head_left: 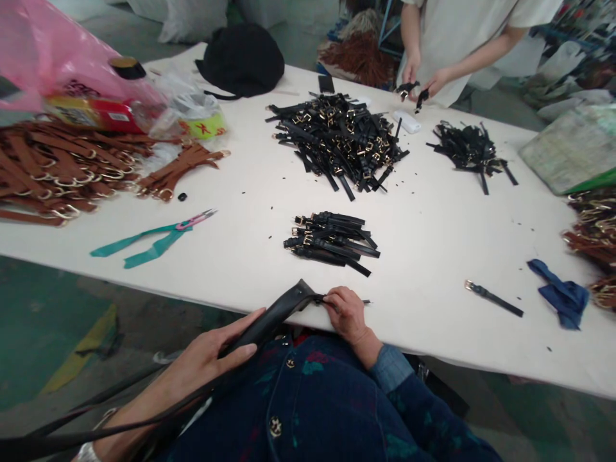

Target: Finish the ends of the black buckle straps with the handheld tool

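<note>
My left hand [219, 346] is wrapped round the wide, padded part of a black leather strap [276, 312], just in front of the table edge. Narrow black lengths trail from it over the left forearm. My right hand [347, 314] pinches the strap's narrow end at the table edge, and a thin tip pokes out to its right. What lies under these fingers is hidden. Just beyond the hands is a stack of short black buckle straps [332, 240], and a single buckle strap [493, 298] lies off to the right.
A big heap of black buckle straps [337, 138] and a smaller pile [469, 151] lie farther back. Snips with teal-wrapped handles [158, 240], brown straps [62, 163] and a black hat [243, 61] are leftward. A blue cloth [561, 295] lies right. Across the table, a person's hands [423, 83] hold straps.
</note>
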`<action>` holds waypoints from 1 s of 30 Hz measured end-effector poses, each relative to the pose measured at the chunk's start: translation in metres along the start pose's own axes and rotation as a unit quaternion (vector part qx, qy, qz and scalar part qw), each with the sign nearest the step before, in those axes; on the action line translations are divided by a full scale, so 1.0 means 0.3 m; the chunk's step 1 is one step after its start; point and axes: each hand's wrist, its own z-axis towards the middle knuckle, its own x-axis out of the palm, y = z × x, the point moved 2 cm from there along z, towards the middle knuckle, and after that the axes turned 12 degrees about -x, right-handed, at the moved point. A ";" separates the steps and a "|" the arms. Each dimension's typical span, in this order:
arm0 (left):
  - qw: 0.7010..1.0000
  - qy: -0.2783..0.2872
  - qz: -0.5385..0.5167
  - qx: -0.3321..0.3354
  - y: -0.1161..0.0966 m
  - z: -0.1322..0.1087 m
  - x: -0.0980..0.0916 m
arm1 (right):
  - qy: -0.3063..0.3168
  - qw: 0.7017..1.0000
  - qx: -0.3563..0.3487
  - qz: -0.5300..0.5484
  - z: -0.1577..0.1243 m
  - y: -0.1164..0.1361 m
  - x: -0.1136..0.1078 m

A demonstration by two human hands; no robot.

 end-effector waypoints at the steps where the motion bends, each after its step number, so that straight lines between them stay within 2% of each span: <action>1: 1.000 0.008 -0.001 0.000 0.005 0.002 -0.001 | -0.001 1.000 0.001 0.005 0.001 0.000 0.000; 6: 0.999 0.022 -0.025 0.011 -0.015 0.023 0.023 | 0.000 1.000 0.010 0.015 -0.001 -0.006 0.002; 13: 0.999 -0.041 0.004 0.008 -0.093 0.054 0.067 | 0.008 1.000 0.005 0.004 0.003 -0.001 0.001; 20: 1.000 -0.015 0.018 -0.012 -0.031 -0.008 0.040 | 0.010 1.000 -0.002 -0.009 0.006 0.008 0.000; 22: 0.999 -0.017 0.036 -0.021 -0.034 -0.009 0.039 | 0.005 1.000 -0.004 -0.009 0.005 0.005 0.002; 27: 0.996 -0.058 0.070 -0.015 -0.104 0.030 0.067 | 0.013 1.000 0.003 -0.007 0.000 -0.004 0.009; 30: 0.993 -0.092 0.076 -0.011 -0.092 0.052 0.073 | 0.042 0.999 0.012 0.005 -0.002 -0.010 0.001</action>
